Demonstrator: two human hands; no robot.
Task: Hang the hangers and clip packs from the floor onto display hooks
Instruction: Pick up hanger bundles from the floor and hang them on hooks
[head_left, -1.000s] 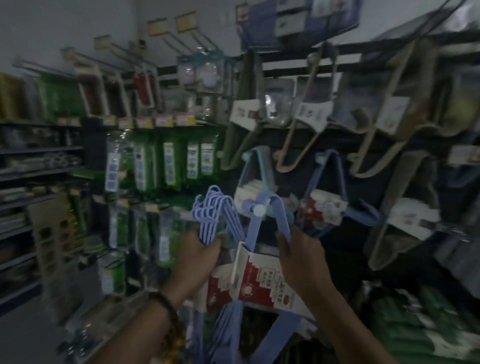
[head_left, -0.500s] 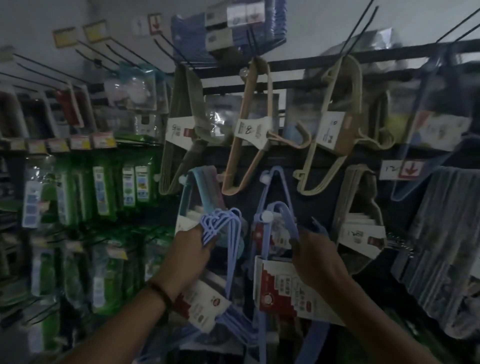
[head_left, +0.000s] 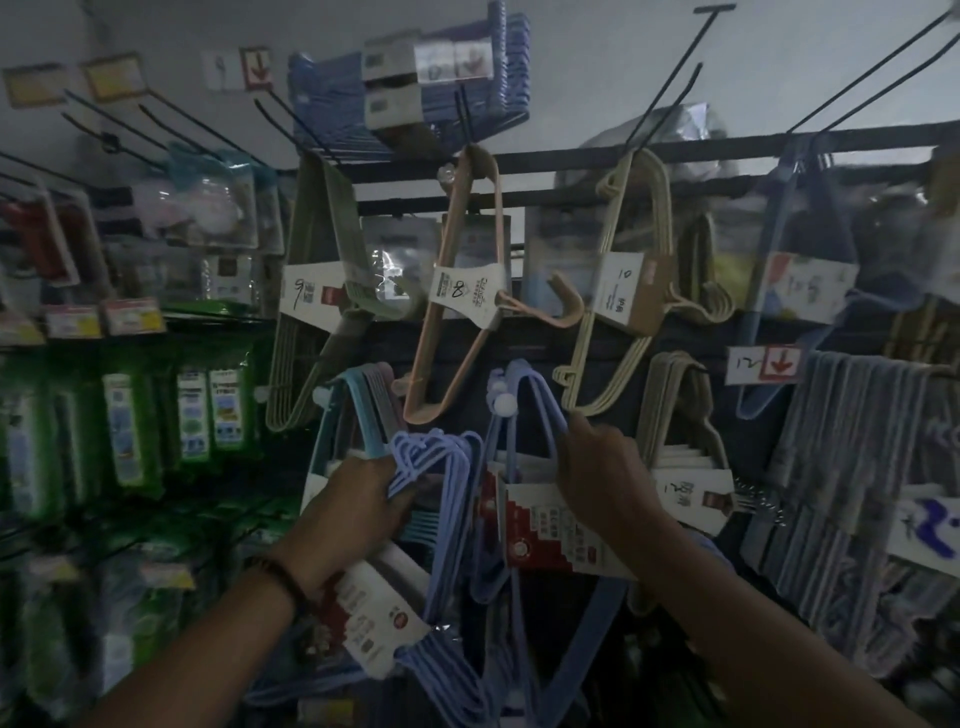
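Observation:
My left hand (head_left: 349, 514) grips a bundle of light blue hangers (head_left: 441, 467) near their hook ends; the bundle hangs down with a white and red label (head_left: 382, 623). My right hand (head_left: 605, 478) holds the shoulder of a second blue hanger pack (head_left: 524, 395), which sits on a display hook with a white ball tip (head_left: 505, 404). That pack's red and white card (head_left: 550, 530) hangs below my right hand.
Beige, pink and cream hanger packs (head_left: 467, 291) hang on the upper rail. A teal pack (head_left: 353, 410) hangs left of my hands, a grey pack (head_left: 675, 415) to the right. Green packets (head_left: 192, 410) fill the left shelves. Long bare hooks (head_left: 670, 78) jut out overhead.
The view has swung right and up along the display. My right hand rose to the hanging blue pack's shoulder by the hook. My left hand keeps holding its bundle.

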